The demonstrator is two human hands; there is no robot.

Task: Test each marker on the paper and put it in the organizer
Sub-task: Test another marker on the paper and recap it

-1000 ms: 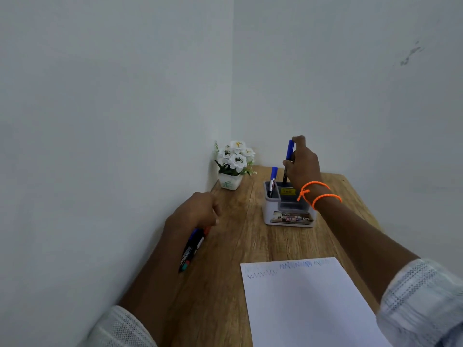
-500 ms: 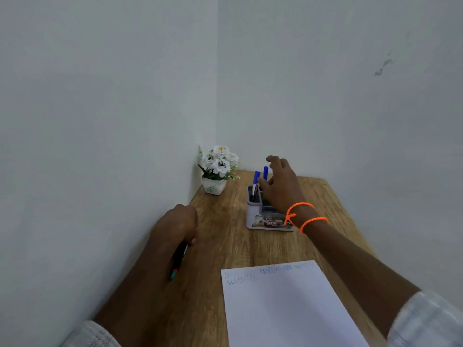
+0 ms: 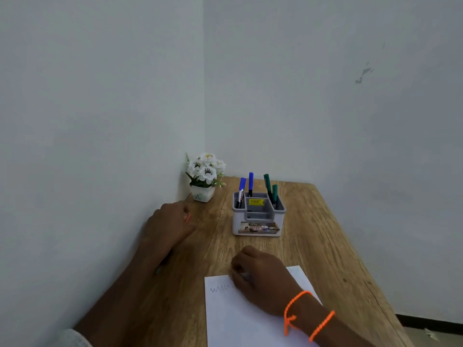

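While my right grip point(image 3: 253, 274) sits curled and empty on the paper's point(image 3: 245, 319) far edge, my left grip point(image 3: 170, 227) pinches markers point(image 3: 187, 217) by the table's point(image 3: 313, 246) left edge; organizer point(image 3: 258, 216) stands mid-table, toward the far edge.

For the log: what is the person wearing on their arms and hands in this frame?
Both hands are bare, with no gloves or rings visible. The right hand has two bright orange cord bracelets at the wrist, one with a knot and loose tail. The left hand wears nothing at the wrist; a pale, light-coloured sleeve shows at the frame's bottom edge.
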